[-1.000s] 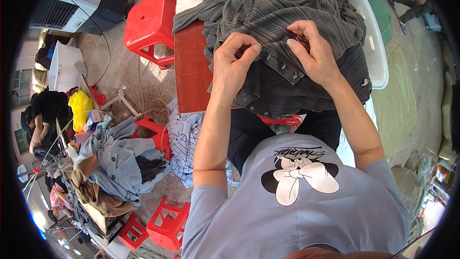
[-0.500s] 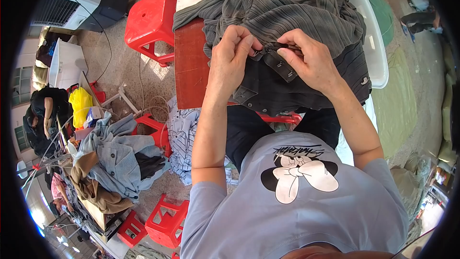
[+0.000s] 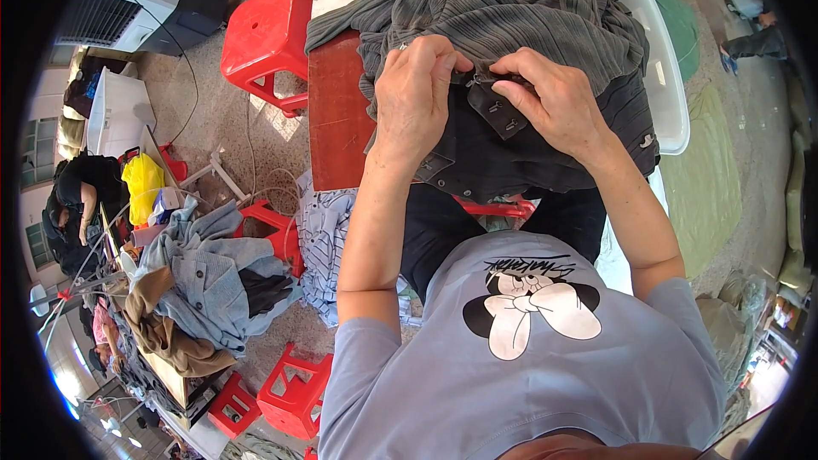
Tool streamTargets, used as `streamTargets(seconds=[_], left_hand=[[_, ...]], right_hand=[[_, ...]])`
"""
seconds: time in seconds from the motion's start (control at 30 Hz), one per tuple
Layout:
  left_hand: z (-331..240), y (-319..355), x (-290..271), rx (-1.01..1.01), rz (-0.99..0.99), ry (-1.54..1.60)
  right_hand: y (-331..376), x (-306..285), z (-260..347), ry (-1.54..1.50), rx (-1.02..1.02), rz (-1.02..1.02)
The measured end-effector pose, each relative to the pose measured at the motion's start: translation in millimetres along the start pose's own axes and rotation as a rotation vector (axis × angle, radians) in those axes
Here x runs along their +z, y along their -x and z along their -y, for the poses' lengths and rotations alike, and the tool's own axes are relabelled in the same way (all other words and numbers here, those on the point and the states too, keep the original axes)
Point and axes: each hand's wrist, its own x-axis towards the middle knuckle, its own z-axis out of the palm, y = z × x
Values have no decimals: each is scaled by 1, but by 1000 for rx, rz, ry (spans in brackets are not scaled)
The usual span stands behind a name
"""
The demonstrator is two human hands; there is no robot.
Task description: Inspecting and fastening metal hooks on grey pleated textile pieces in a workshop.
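Dark grey ribbed fabric (image 3: 511,2) lies heaped at the far side of the reddish-brown table (image 3: 339,132). Over its near part is a black garment (image 3: 545,169) with buttons along its near edge. My left hand (image 3: 412,98) pinches the garment's edge between thumb and forefinger. Just to the right, my right hand (image 3: 552,102) is closed on the same garment, thumb and forefinger at the top of a black tab (image 3: 494,112). Small metal hooks show on that tab, which hangs between the two hands. What exactly lies under the fingertips is partly hidden.
A white plastic tub (image 3: 669,94) stands right of the fabric. A red stool (image 3: 268,30) is left of the table; more red stools (image 3: 294,392) are lower left. Blue and brown clothes (image 3: 209,277) cover a bench at left, where another person (image 3: 83,192) bends over.
Both hands have lifted slightly away from me, and the left hand has turned a little more upright. The black tab with hooks has shifted and tilted with them.
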Motion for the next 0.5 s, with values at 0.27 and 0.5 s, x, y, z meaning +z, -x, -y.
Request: streamTargets(seconds=[0.27,0.5], left_hand=[[1,-1,2,42,21,24],[1,1,3,16,50,11]], right_hand=[[-6,-7,-3,90,-99,84],[-6,-5,-4,39,-86,88]])
